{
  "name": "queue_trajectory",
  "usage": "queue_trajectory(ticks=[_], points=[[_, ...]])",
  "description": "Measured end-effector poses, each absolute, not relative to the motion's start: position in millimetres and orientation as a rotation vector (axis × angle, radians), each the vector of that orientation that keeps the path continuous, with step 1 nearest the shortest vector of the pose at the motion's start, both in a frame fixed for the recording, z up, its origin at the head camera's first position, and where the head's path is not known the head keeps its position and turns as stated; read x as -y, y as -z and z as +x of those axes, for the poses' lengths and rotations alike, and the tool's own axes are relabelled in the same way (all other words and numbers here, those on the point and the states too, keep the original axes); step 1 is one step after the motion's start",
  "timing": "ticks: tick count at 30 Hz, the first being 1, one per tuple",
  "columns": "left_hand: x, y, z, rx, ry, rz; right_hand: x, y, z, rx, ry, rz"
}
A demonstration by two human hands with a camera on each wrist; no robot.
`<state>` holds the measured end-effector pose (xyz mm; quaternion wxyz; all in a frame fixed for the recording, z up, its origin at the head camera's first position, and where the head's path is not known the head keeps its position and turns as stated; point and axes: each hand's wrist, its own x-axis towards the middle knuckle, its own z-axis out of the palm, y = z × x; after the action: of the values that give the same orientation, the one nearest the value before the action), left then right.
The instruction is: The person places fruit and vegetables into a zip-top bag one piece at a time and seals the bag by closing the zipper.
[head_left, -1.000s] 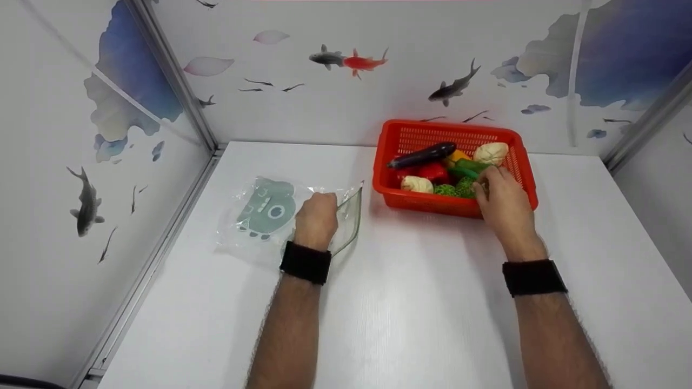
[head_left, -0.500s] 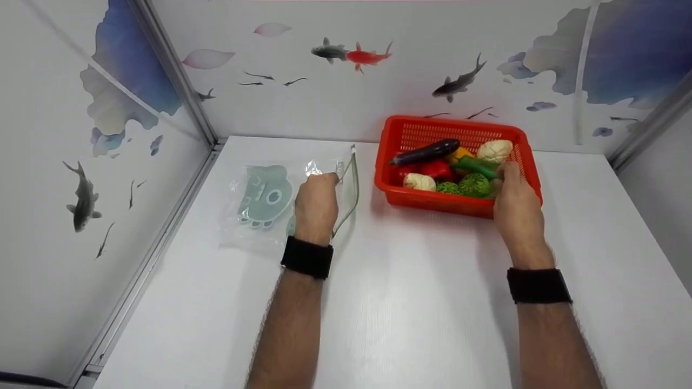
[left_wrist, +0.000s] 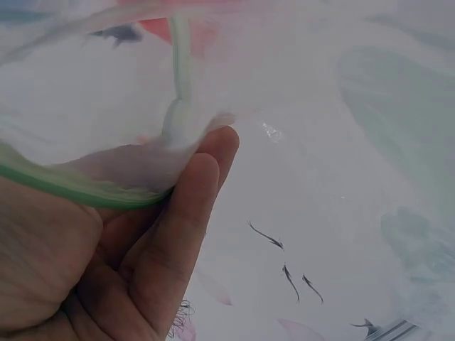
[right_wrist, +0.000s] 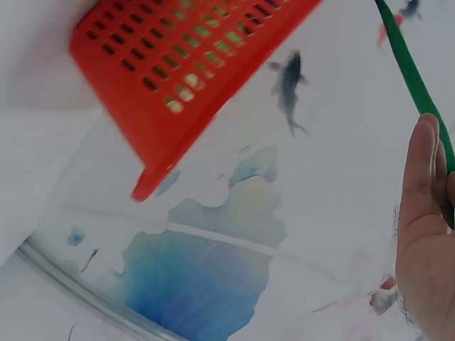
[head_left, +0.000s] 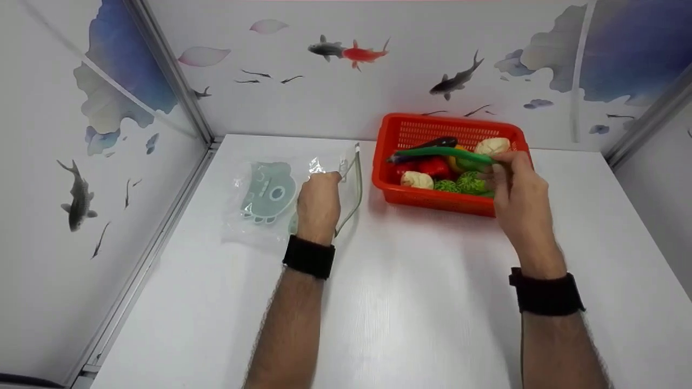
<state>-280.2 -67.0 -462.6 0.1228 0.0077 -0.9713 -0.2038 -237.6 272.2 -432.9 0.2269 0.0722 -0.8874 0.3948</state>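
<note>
On the left of the head view lies a clear plastic zip bag [head_left: 270, 192] with a green cartoon print. My left hand [head_left: 319, 205] pinches the rim near its mouth, which gapes to the right; the left wrist view shows the green zip edge [left_wrist: 92, 199] across my palm. My right hand [head_left: 524, 202] pinches one end of a long, slim green pepper [head_left: 448, 154], held above the red basket [head_left: 432, 201]. In the basket lie an eggplant [head_left: 440, 142], red vegetables [head_left: 434, 166], pale ones [head_left: 417, 180] and green leafy-looking balls [head_left: 471, 182].
The white table [head_left: 400, 302] carries the bag and basket. A printed wall [head_left: 259, 108] stands right behind the basket, and a side wall [head_left: 48, 216] with a metal frame [head_left: 178, 81] borders the table on the left.
My right hand has taken hold of the green pepper and raised it out of the pile. My left hand keeps the bag's rim, which has lifted and shifted slightly away from me.
</note>
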Motion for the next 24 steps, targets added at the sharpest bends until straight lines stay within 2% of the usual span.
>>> queue_trajectory(ticks=[9, 24], points=[[58.8, 455.7, -276.4, 2.873, 0.553, 0.006, -224.3, 438.2, -228.3, 2.575, -1.123, 0.423], [60.0, 433.3, -264.0, 2.744, 0.553, -0.048, -200.4, 461.7, -230.6, 2.805, -0.794, 0.514]])
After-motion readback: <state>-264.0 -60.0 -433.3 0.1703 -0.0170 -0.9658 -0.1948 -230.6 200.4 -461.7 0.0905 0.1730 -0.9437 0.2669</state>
